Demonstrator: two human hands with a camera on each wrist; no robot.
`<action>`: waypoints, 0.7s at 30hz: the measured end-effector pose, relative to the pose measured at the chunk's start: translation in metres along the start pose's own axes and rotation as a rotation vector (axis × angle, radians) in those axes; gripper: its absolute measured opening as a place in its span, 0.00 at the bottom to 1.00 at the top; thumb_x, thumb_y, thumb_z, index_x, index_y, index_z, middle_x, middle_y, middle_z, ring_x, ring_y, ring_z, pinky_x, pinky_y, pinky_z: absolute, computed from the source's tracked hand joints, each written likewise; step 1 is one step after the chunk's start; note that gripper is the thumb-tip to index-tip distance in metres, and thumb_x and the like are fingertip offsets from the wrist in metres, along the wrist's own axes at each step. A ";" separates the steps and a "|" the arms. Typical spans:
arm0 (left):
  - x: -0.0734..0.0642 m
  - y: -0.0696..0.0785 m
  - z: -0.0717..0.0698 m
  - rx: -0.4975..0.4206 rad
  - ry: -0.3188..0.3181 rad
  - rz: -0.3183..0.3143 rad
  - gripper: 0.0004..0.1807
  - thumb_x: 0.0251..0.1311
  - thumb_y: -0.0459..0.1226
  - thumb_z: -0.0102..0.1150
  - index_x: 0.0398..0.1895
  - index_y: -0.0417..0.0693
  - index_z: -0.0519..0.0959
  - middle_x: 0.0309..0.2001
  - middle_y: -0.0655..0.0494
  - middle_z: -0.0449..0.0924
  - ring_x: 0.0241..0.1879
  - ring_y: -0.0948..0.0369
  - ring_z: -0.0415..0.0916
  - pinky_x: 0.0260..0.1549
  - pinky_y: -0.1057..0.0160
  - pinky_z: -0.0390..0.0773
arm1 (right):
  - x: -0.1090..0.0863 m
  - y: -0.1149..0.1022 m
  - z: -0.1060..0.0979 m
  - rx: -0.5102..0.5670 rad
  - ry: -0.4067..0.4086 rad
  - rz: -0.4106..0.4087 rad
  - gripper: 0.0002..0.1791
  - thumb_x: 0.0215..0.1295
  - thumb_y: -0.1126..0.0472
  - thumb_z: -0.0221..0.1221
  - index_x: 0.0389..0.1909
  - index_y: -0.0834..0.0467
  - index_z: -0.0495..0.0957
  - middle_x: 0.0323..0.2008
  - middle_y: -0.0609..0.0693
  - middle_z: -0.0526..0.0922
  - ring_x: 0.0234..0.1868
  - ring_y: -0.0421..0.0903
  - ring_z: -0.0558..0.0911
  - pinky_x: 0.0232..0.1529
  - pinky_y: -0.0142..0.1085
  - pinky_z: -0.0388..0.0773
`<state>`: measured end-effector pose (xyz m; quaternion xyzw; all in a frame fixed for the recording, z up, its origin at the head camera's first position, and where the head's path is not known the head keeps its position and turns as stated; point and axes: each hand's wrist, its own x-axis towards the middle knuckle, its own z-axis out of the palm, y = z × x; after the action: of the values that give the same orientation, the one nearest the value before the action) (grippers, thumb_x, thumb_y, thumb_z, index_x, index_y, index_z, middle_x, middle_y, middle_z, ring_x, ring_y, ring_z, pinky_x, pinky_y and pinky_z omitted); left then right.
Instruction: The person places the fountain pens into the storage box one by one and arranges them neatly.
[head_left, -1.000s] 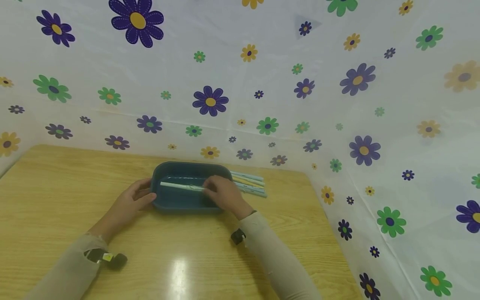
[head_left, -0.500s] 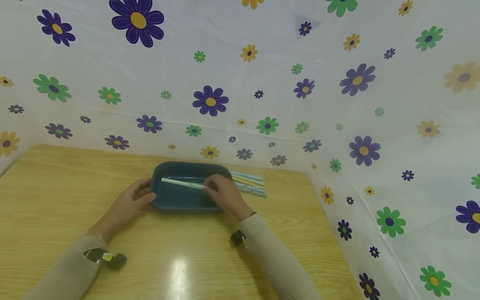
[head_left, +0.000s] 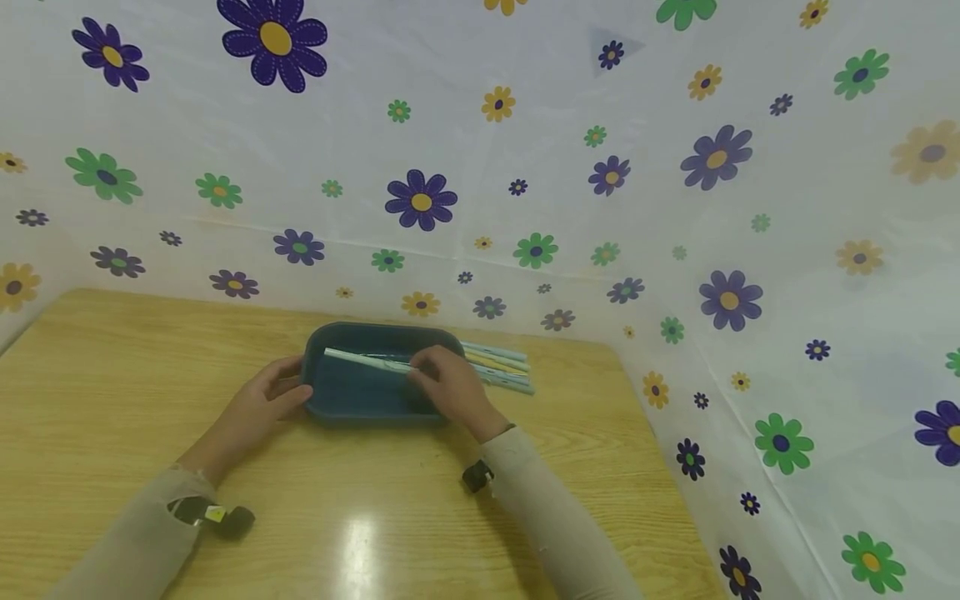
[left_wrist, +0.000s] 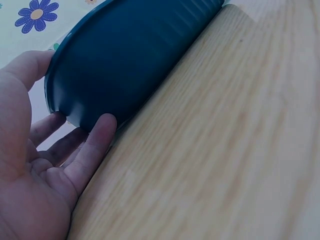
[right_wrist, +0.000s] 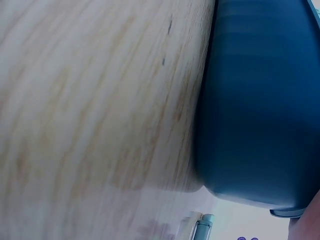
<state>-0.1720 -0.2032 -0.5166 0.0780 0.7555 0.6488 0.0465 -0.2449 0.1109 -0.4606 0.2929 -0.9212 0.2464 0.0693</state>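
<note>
A dark blue plastic tray [head_left: 352, 396] sits towards the back of the wooden table. My left hand [head_left: 264, 395] holds its left end; in the left wrist view the fingertips and thumb rest against the tray's outer wall [left_wrist: 125, 55]. Over the tray's right part, my right hand [head_left: 450, 386] pinches a slim pale pen [head_left: 366, 360] by its right end. That pen slants across the inside of the tray, its free end raised towards the left wall. Only a sliver of the right hand [right_wrist: 307, 222] shows in the right wrist view, where the tray hides the held pen.
Several light blue and yellow pens [head_left: 498, 368] lie side by side just right of the tray. One pen's end [right_wrist: 202, 227] shows low in the right wrist view. A white flowered sheet [head_left: 450, 150] hangs behind and to the right of the wooden table [head_left: 397, 492].
The free left end of the pen has risen a little towards the tray's far wall. My right hand has shifted very slightly; the left hand and tray have stayed put.
</note>
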 end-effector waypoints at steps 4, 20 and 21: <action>0.000 0.001 0.000 0.000 0.001 -0.001 0.35 0.65 0.49 0.55 0.71 0.52 0.56 0.68 0.44 0.61 0.64 0.46 0.64 0.48 0.62 0.81 | 0.001 0.001 0.000 0.038 0.010 0.020 0.10 0.67 0.47 0.56 0.44 0.45 0.77 0.42 0.36 0.78 0.41 0.33 0.75 0.43 0.29 0.76; 0.000 0.003 -0.001 0.022 -0.001 -0.011 0.36 0.64 0.52 0.55 0.72 0.53 0.55 0.70 0.46 0.57 0.65 0.46 0.62 0.49 0.64 0.80 | 0.001 0.005 -0.007 0.125 0.035 -0.035 0.08 0.66 0.52 0.59 0.43 0.48 0.77 0.38 0.40 0.79 0.35 0.36 0.74 0.36 0.29 0.75; 0.000 0.003 -0.002 0.025 0.000 -0.012 0.37 0.64 0.52 0.55 0.72 0.53 0.55 0.70 0.46 0.58 0.65 0.46 0.62 0.49 0.64 0.80 | 0.001 0.005 -0.009 0.118 0.038 -0.043 0.08 0.66 0.52 0.59 0.43 0.48 0.77 0.38 0.40 0.79 0.35 0.36 0.74 0.36 0.29 0.75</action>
<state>-0.1719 -0.2044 -0.5137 0.0737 0.7642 0.6389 0.0493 -0.2488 0.1185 -0.4550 0.3113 -0.8972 0.3041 0.0748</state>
